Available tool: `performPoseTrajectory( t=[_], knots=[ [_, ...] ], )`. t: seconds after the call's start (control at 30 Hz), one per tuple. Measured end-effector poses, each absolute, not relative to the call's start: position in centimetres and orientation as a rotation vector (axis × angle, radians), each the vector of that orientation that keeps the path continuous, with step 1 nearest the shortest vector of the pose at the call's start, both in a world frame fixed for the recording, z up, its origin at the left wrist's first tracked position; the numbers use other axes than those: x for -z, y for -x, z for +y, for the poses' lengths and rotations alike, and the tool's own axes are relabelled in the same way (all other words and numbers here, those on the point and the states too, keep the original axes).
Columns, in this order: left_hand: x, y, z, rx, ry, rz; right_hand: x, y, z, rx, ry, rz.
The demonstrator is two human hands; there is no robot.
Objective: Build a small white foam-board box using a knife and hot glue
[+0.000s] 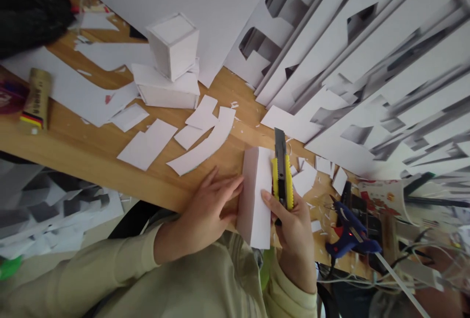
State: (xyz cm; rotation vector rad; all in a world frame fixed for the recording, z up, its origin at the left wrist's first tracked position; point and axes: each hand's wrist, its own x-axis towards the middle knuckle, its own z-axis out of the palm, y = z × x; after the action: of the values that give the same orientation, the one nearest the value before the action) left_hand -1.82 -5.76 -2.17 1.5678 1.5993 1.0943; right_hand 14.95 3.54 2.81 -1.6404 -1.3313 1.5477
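Observation:
In my right hand (292, 222) is a yellow and black utility knife (282, 176), its blade out and pointing away from me. A long white foam-board box (259, 195) stands at the table's front edge between my hands. My right thumb presses against the box's right face. On the other side my left hand (209, 205) lies with fingers stretched out, fingertips against the box's left face. Past my left hand are a curved white strip (205, 149) and several flat white cut pieces (149, 144).
Two white box shapes (172, 46) are stacked at the back. Tall white cut-out panels (330, 63) lean along the right. A blue glue gun (350, 234) with cables lies at right. A glue tube (37, 97) is at far left, near a black bag (33, 12).

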Motion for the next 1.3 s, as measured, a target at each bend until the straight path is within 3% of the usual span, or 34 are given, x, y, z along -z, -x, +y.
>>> performPoseTrajectory(
  t=[0.43,0.77,1.03,1.3],
  knots=[
    [2.7,1.6,-6.0,-1.090,-1.605,1.629,-2.2,-15.5,3.5,-1.555,1.600,-1.337],
    [-1.3,3.5,-3.2,-1.452,-2.058,1.626,-2.8,-14.8,3.8,-1.596,1.427,-1.439],
    [-0.2,2.0,-1.3,-1.241,-2.438,1.681,-1.9,-14.6,3.9,-1.700,1.186,-1.390],
    [-0.6,2.0,-1.2,-1.072,-2.577,1.792,-2.1,-17.7,2.2,-1.503,1.137,-1.339]
  ],
)
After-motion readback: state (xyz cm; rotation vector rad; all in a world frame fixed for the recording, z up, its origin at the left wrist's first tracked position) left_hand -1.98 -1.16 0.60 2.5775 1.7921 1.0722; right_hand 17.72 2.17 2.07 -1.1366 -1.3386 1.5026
